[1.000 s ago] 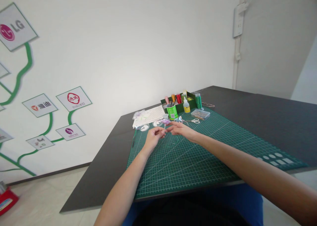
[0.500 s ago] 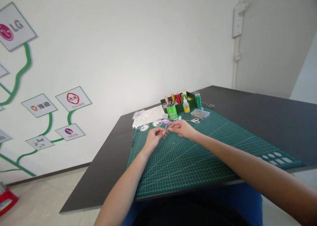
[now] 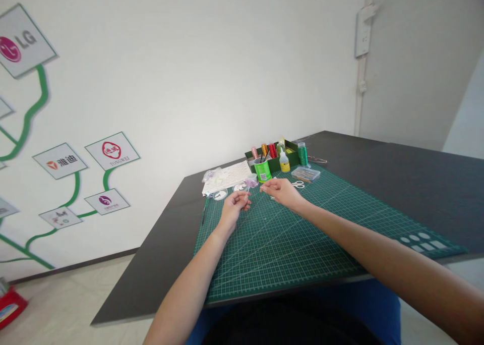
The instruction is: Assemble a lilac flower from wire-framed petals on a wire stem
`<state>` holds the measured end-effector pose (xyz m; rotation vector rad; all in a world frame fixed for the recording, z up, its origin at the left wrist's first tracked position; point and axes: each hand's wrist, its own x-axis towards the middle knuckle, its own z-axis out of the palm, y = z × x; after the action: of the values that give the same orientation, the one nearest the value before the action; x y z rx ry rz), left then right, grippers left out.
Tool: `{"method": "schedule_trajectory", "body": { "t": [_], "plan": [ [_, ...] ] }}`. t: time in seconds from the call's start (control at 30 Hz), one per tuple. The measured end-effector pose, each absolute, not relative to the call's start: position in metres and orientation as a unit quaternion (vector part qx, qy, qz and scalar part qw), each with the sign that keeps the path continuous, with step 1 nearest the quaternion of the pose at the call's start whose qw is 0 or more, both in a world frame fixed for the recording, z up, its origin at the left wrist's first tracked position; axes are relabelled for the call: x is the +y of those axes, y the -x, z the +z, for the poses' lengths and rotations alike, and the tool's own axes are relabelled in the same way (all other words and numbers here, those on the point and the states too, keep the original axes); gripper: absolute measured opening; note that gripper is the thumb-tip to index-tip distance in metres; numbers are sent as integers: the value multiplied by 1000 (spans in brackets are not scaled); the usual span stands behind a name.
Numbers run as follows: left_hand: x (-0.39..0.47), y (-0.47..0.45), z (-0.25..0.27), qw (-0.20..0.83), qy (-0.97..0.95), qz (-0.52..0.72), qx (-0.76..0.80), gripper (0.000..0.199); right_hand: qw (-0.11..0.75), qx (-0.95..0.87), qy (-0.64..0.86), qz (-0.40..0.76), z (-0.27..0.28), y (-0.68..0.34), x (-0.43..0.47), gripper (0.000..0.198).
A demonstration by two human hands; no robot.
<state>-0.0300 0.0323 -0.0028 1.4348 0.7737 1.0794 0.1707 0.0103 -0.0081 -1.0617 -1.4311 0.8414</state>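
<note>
My left hand [image 3: 235, 207] is closed in a pinch on the thin stem of a small purple flower [image 3: 251, 182], whose head rises above the fingertips. To the right of it, a short gap away, my right hand [image 3: 282, 190] is raised with thumb and fingers pressed together. Anything between those fingertips is too small to make out. Both hands are over the green cutting mat [image 3: 287, 234]. White-handled scissors [image 3: 298, 184] lie just behind my right hand, which partly hides them.
Behind the hands stand a bright green can [image 3: 262, 170] with dark-handled tools, a glue bottle [image 3: 284, 162], and a dark green box [image 3: 293, 153] of thread spools. A clear case [image 3: 305, 174] lies to the right. White sheets [image 3: 229, 177] and a small round dish [image 3: 220, 194] are at the left.
My right hand has moved away from the left, to the right and slightly up. My left hand has shifted slightly left with the flower, whose head has turned.
</note>
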Motion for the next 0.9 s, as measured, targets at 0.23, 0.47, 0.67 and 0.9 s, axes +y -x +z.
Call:
{"method": "schedule_trajectory", "body": {
  "t": [0.23, 0.47, 0.67, 0.9],
  "plan": [
    [27, 26, -5, 620, -595, 433, 270, 43, 553, -626, 413, 363, -4, -166, 2, 44],
    [18, 17, -7, 666, -597, 385, 229, 44, 560, -682, 421, 210, -6, -163, -3, 34],
    [14, 11, -6, 677, -594, 382, 206, 31, 543, -731, 412, 23, -10, -165, -4, 23],
    [10, 9, -4, 654, -613, 392, 208, 30, 499, -783, 347, -129, -17, -168, 0, 21]
  ]
}}
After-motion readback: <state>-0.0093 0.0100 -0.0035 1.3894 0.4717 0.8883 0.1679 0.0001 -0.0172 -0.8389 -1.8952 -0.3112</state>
